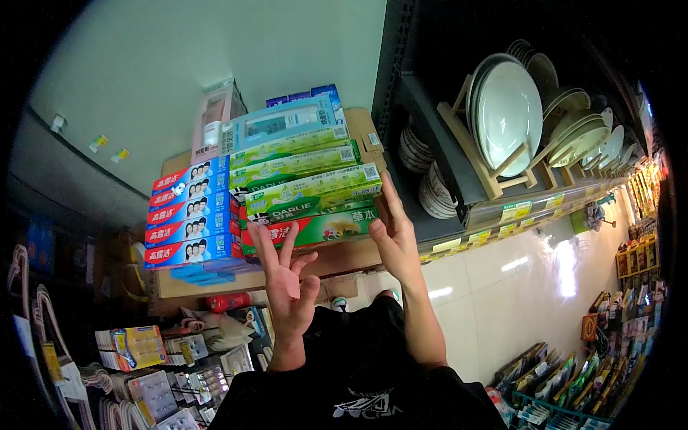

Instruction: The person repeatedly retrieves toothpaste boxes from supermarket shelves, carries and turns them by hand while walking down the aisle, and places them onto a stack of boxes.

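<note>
My left hand (287, 276) is open, its fingers spread, with the fingertips by the left end of a green Darlie toothpaste box (315, 193). At the right end of that box is my right hand (395, 240), fingers stretched out and thumb apart; whether it presses on the box I cannot tell. The Darlie box lies on top of a darker green toothpaste box (337, 226), in front of other light green boxes. To the left is a stack of red and blue toothpaste boxes (188, 233). Behind the green boxes lies a pale blue box (279, 125).
A pink and white box (215, 118) stands at the back. On the right, a dark shelf (469, 172) carries white plates (509, 118) in wooden racks, and bowls (437, 193) sit beside it. Packaged goods (143, 347) hang at lower left. Tiled floor (494, 287) shows at right.
</note>
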A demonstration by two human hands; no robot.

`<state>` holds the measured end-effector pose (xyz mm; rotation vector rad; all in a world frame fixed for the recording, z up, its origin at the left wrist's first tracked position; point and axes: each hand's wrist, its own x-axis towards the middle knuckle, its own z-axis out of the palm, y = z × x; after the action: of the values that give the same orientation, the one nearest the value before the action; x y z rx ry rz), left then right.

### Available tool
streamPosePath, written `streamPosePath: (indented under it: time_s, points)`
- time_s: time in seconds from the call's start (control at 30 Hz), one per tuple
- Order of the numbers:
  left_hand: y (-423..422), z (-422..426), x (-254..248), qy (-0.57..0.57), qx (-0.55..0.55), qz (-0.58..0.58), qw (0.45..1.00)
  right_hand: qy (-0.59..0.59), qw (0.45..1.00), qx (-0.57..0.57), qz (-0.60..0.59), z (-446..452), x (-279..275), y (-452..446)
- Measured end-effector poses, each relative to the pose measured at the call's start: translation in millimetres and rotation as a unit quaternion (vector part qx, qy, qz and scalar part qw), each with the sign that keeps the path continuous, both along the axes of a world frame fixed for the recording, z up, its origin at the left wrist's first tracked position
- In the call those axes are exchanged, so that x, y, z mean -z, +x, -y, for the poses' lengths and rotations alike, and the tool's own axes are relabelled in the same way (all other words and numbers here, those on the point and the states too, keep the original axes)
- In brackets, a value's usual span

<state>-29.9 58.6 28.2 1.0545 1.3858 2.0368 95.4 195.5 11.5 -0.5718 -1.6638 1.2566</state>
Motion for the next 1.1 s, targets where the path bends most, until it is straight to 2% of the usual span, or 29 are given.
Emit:
streamPosePath:
  time_s: [0.3,0.43,0.73,0.83,1.1]
  points:
    - [-2,1,4,-0.009,0.01,-0.04,0.999,-0.001,1.0,-0.012,0.017,4,0,-3]
    - [-3,0,2,-0.006,0.01,-0.034,0.999,0.033,0.998,-0.007,0.05,3,-3,-2]
    - [-8,1,5,-0.003,0.016,-0.032,0.999,0.023,0.996,0.009,0.086,11,-15,-4]
    - [-8,1,1,-0.005,0.016,-0.019,1.0,0.082,0.99,0.017,0.116,10,-19,-4]
    - [-9,1,-11,-0.009,0.018,0.011,1.0,0.095,0.985,0.016,0.144,7,-20,-6]
